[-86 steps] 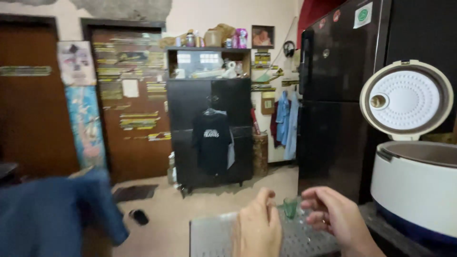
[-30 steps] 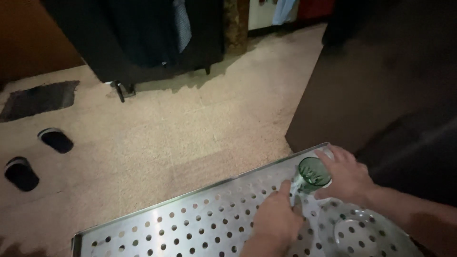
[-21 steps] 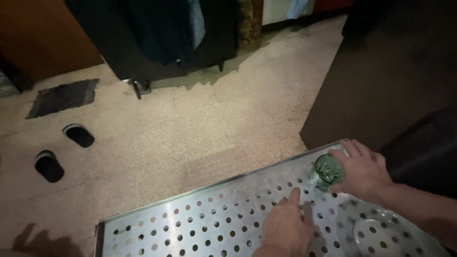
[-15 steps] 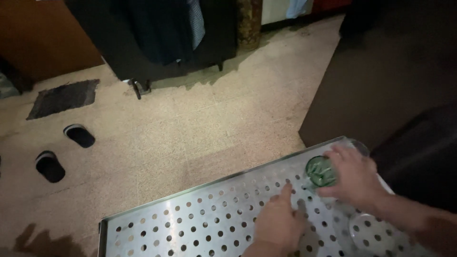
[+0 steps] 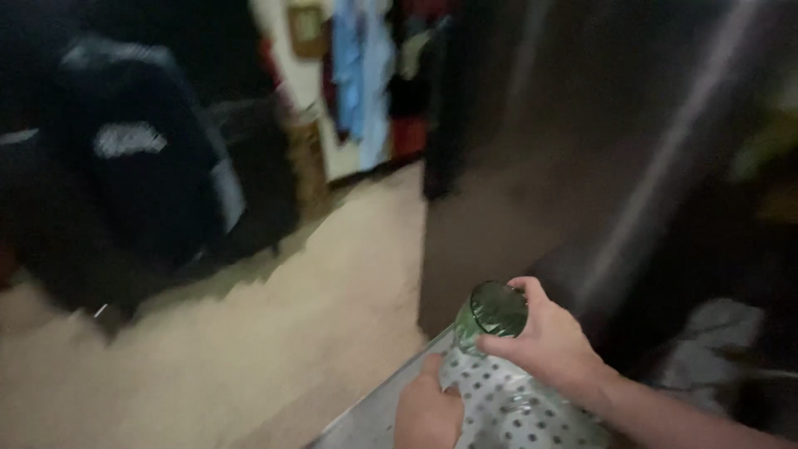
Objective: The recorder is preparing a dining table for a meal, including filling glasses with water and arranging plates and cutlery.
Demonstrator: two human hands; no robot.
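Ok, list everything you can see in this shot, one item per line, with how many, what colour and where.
Glass: one, green, over the tray's far edge, held in the right hand.
Perforated tray: one, silver metal, bottom centre.
Tall cabinet or fridge: one, dark, right half; blurred.
Dark garment: one, black with a pale print, hanging at left; blurred.
Hanging clothes: a few, blue and red, top centre.
Floor: beige, lower left.
Pale object: one, whitish, far right; too blurred to identify.
Left hand: resting on the tray's near edge.
Right hand: gripping the glass.
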